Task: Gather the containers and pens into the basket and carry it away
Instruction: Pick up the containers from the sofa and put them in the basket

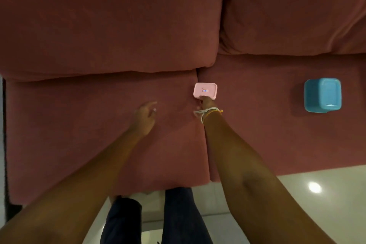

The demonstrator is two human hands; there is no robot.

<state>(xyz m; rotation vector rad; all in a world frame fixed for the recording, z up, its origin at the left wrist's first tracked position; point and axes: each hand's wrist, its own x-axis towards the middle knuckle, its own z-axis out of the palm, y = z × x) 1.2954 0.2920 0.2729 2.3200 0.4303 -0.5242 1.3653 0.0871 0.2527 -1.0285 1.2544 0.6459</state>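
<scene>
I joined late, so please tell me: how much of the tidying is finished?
Nothing looks done: no basket or pens are in view. In hand: the right hand grips the pink container on the sofa; the left hand hovers open. Left: the blue container still sits on the sofa.

The right hand's (206,102) fingertips are disappearing under the near edge of the pink container (205,90), so its grip is staying unclear. The label on that lid is showing too small to read. The left hand (145,116) is blurring. The sofa (99,125) is running past the top, left and right edges.
</scene>
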